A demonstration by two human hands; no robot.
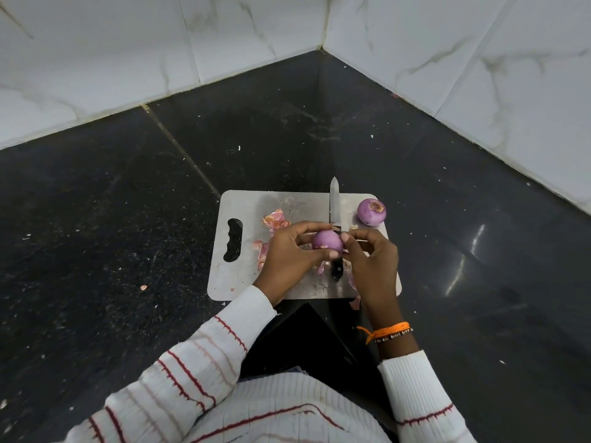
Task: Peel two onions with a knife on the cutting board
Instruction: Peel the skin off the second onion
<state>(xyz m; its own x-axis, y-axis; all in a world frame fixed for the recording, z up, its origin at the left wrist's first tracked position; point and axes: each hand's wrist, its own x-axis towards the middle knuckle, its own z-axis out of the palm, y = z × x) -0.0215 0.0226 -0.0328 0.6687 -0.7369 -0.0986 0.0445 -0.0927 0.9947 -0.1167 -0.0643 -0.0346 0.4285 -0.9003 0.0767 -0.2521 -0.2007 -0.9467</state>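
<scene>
Head view puts the onion (327,242) I am working on between my two hands, lifted just above the middle of the cutting board (246,276). My left hand (287,254) cups it from the left, fingers curled over the top and thumb under the near side. My right hand (372,257) comes in from the right, thumb and forefinger pinched at the onion's right flank; I judge they have a scrap of skin, though it is too small to make out.

Directly beneath the onion lies the knife (334,203), untouched, its long axis running from the near edge to the far edge, dark handle toward me, tip just past the far edge. The handle sits nearer my right hand, almost under it.

A second onion (371,212), already purple and bare, rests at the far right corner. Peels (275,219) lie scattered on the board's left half, around my left hand.
</scene>
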